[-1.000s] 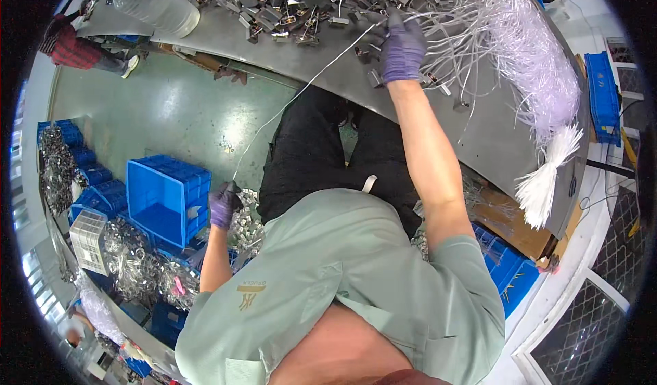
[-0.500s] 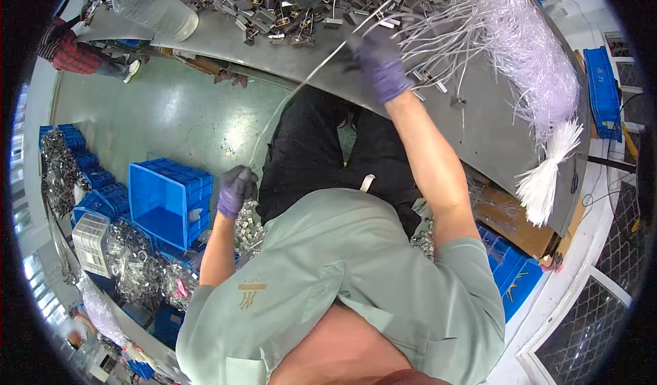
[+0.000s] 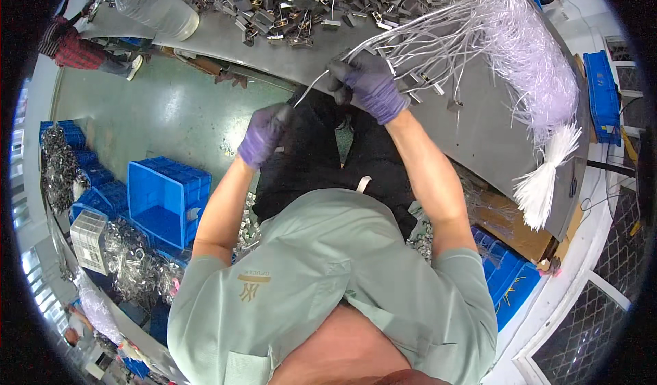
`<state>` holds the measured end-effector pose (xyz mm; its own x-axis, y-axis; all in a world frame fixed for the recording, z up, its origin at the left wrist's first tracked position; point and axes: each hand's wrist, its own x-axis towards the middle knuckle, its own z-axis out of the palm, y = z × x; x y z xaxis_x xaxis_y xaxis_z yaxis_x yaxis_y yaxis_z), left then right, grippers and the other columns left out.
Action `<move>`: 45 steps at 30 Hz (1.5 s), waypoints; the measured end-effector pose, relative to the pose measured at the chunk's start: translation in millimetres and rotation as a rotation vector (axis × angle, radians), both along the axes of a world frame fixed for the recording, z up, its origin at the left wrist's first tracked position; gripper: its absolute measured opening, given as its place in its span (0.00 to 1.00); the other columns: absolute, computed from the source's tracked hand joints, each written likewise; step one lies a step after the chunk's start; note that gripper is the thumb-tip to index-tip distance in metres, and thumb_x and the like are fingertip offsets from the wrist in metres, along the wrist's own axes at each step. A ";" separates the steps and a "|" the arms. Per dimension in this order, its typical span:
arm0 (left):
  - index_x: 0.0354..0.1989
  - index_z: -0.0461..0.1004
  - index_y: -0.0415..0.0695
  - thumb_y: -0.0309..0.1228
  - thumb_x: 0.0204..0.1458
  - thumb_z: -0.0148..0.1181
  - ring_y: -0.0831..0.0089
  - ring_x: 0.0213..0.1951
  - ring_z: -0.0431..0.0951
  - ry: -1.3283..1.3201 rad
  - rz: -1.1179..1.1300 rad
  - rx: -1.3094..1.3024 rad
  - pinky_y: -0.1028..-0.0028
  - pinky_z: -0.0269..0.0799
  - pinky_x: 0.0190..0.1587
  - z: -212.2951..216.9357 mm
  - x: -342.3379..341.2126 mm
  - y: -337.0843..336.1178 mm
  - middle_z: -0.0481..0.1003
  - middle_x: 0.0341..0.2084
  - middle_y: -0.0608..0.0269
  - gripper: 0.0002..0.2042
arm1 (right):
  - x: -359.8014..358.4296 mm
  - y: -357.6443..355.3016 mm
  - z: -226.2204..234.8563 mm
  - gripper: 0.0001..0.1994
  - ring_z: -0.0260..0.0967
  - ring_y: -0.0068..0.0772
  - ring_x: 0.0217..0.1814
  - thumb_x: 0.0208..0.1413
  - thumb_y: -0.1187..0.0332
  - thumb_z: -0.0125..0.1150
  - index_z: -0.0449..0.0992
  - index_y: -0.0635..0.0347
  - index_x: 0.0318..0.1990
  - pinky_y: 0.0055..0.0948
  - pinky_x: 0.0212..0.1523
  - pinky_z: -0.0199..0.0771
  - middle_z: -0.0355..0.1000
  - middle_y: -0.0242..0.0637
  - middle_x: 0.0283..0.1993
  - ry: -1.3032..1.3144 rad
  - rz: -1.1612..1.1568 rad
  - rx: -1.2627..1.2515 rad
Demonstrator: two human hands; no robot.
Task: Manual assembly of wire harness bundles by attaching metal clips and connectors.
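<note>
A pale thin wire [image 3: 313, 86] runs from my left hand [image 3: 265, 133] up to my right hand [image 3: 369, 87] and arcs on toward the bundle at the upper right. Both hands wear purple gloves with dark grey fingers. My left hand, over my lap just off the table edge, pinches the wire close to its lower end. Over the table's near edge, my right hand is closed around the wire farther along. Beside it, many loose wires [image 3: 438, 49] fan out, some tipped with small metal-and-dark connector pieces [image 3: 426, 80].
Small dark grey boxy parts [image 3: 274, 8] are heaped across the grey table [image 3: 486, 128]. A clear plastic container [image 3: 156, 7] lies at far left. A long translucent wire bundle [image 3: 537, 63] hangs over the right. Blue crates [image 3: 168, 200] stand on the floor at left; another person [image 3: 82, 46] is beyond.
My left hand has risen from beside my left thigh toward the table edge, bringing the wire's lower end near my right hand. The right hand has shifted slightly down; the wire now bends.
</note>
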<state>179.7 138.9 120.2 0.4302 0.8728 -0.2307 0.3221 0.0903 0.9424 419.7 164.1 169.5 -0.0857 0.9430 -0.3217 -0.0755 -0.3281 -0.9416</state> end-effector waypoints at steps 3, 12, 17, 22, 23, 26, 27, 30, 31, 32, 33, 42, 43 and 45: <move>0.32 0.72 0.40 0.60 0.53 0.41 0.80 0.20 0.68 -0.056 0.046 0.131 0.77 0.61 0.21 -4.8 17.0 16.2 0.66 0.14 0.68 0.30 | -1.1 -2.2 -4.1 0.12 0.66 0.22 0.15 0.52 0.64 0.61 0.74 0.66 0.32 0.20 0.16 0.66 0.72 0.36 0.22 0.001 -0.065 0.065; 0.39 0.70 0.39 0.63 0.52 0.40 0.71 0.27 0.71 -0.145 0.066 0.492 0.71 0.67 0.30 17.1 83.4 41.1 0.70 0.21 0.60 0.34 | 5.9 -9.6 11.5 0.14 0.67 0.22 0.16 0.53 0.61 0.59 0.73 0.67 0.32 0.22 0.17 0.66 0.72 0.36 0.21 -0.069 0.093 0.049; 0.48 0.66 0.39 0.57 0.52 0.46 0.64 0.34 0.74 -0.088 0.045 0.304 0.68 0.70 0.39 25.3 126.0 60.8 0.73 0.32 0.51 0.30 | 49.7 19.5 -4.0 0.18 0.69 0.28 0.20 0.53 0.55 0.55 0.74 0.64 0.32 0.25 0.23 0.69 0.71 0.37 0.21 -0.707 0.072 0.371; 0.51 0.65 0.41 0.39 0.48 0.56 0.48 0.44 0.73 0.569 0.032 0.861 0.61 0.70 0.45 15.9 141.7 116.9 0.69 0.45 0.41 0.23 | 158.7 43.5 -18.5 0.13 0.66 0.31 0.20 0.53 0.57 0.55 0.77 0.58 0.33 0.28 0.23 0.64 0.69 0.37 0.21 -0.787 -0.327 0.381; 0.48 0.68 0.42 0.37 0.47 0.56 0.48 0.45 0.71 0.671 0.014 0.605 0.58 0.70 0.46 9.9 145.5 130.3 0.68 0.47 0.44 0.20 | 172.5 43.7 -17.9 0.16 0.60 0.23 0.15 0.54 0.54 0.55 0.75 0.60 0.33 0.23 0.15 0.57 0.67 0.30 0.18 -0.625 -0.492 0.161; 0.43 0.70 0.42 0.36 0.46 0.57 0.50 0.43 0.72 0.739 -0.073 0.742 0.59 0.70 0.44 -12.1 136.2 149.8 0.70 0.44 0.46 0.17 | 183.7 34.0 -11.3 0.18 0.57 0.21 0.15 0.54 0.54 0.56 0.73 0.62 0.39 0.20 0.16 0.55 0.65 0.30 0.20 -0.063 -0.770 0.193; 0.43 0.70 0.42 0.36 0.46 0.57 0.50 0.43 0.72 0.738 -0.073 0.746 0.59 0.70 0.44 -17.6 135.3 152.7 0.70 0.44 0.46 0.17 | 177.9 30.2 -8.3 0.18 0.57 0.21 0.15 0.54 0.54 0.56 0.73 0.62 0.39 0.20 0.16 0.55 0.65 0.30 0.20 -0.056 -0.755 0.202; 0.39 0.71 0.42 0.35 0.46 0.57 0.52 0.42 0.73 0.606 -0.025 0.802 0.60 0.70 0.44 -22.6 130.1 150.6 0.72 0.40 0.48 0.14 | 146.0 21.9 -0.8 0.21 0.63 0.24 0.22 0.55 0.52 0.54 0.71 0.65 0.41 0.22 0.23 0.64 0.68 0.37 0.26 0.318 -0.601 0.353; 0.41 0.71 0.43 0.38 0.49 0.56 0.53 0.41 0.74 0.553 -0.027 0.763 0.61 0.69 0.43 -21.5 125.1 143.2 0.73 0.38 0.49 0.15 | 131.6 19.0 -1.8 0.22 0.64 0.25 0.23 0.56 0.51 0.53 0.72 0.66 0.40 0.23 0.23 0.65 0.70 0.38 0.27 0.270 -0.516 0.296; 0.43 0.71 0.44 0.40 0.51 0.54 0.54 0.40 0.74 0.496 -0.029 0.733 0.62 0.69 0.43 -20.2 117.7 131.3 0.74 0.37 0.50 0.15 | 116.9 16.2 -4.9 0.23 0.66 0.26 0.23 0.56 0.50 0.52 0.72 0.66 0.40 0.23 0.23 0.66 0.71 0.40 0.28 0.231 -0.403 0.258; 0.43 0.71 0.44 0.40 0.51 0.54 0.54 0.40 0.74 0.505 -0.029 0.720 0.62 0.69 0.43 -18.2 108.1 117.6 0.74 0.37 0.50 0.15 | 103.4 14.9 -9.2 0.23 0.67 0.27 0.24 0.56 0.50 0.51 0.72 0.67 0.40 0.24 0.23 0.67 0.72 0.41 0.29 0.200 -0.290 0.174; 0.52 0.65 0.35 0.26 0.48 0.53 0.73 0.25 0.73 -0.347 0.410 -0.185 0.76 0.69 0.28 -40.3 -52.6 -44.1 0.72 0.24 0.58 0.20 | -37.4 71.6 -141.6 0.13 0.73 0.39 0.40 0.57 0.66 0.51 0.70 0.65 0.45 0.35 0.38 0.72 0.74 0.46 0.40 0.660 -0.053 -0.129; 0.52 0.64 0.35 0.25 0.49 0.52 0.74 0.23 0.73 -0.400 0.402 -0.252 0.77 0.68 0.25 -45.9 -73.7 -58.2 0.72 0.22 0.58 0.20 | -43.6 83.7 -152.9 0.13 0.73 0.40 0.40 0.56 0.67 0.51 0.69 0.65 0.45 0.36 0.38 0.73 0.74 0.45 0.40 0.484 -0.046 -0.031; 0.52 0.66 0.36 0.28 0.52 0.51 0.77 0.17 0.70 -0.202 0.399 -0.333 0.79 0.63 0.19 -59.7 -109.5 -88.7 0.71 0.17 0.61 0.18 | -47.7 93.5 -168.1 0.12 0.73 0.41 0.40 0.56 0.68 0.52 0.69 0.65 0.45 0.37 0.37 0.73 0.74 0.45 0.40 0.309 -0.039 0.058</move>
<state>70.2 50.2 60.5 0.1451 0.8712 -0.4689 0.0180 0.4715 0.8817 372.0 257.6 1.5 -0.1348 0.9634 -0.2318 -0.3721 -0.2661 -0.8892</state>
